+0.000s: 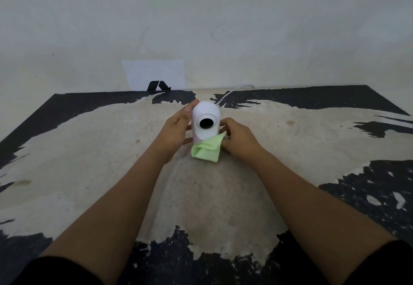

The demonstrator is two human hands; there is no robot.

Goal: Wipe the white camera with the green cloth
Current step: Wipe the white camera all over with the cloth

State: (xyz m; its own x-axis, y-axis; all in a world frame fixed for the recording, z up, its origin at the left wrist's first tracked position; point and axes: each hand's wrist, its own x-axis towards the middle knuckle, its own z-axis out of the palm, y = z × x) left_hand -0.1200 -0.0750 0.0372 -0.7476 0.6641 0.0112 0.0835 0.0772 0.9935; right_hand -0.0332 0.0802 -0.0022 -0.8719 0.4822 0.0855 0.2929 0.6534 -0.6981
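Observation:
The white camera (206,114) stands upright in the middle of the table, its round black lens facing me. My left hand (176,129) wraps around its left side, fingers reaching to its top and thumb at its base. My right hand (237,139) grips the green cloth (206,149) against the camera's lower right side. The cloth hangs folded in front of the camera's base and touches the table.
A white cable (232,91) runs from behind the camera toward the back wall. The table (89,161) has a worn black and cream top. A white paper sheet (154,73) with a black mark is stuck on the wall behind.

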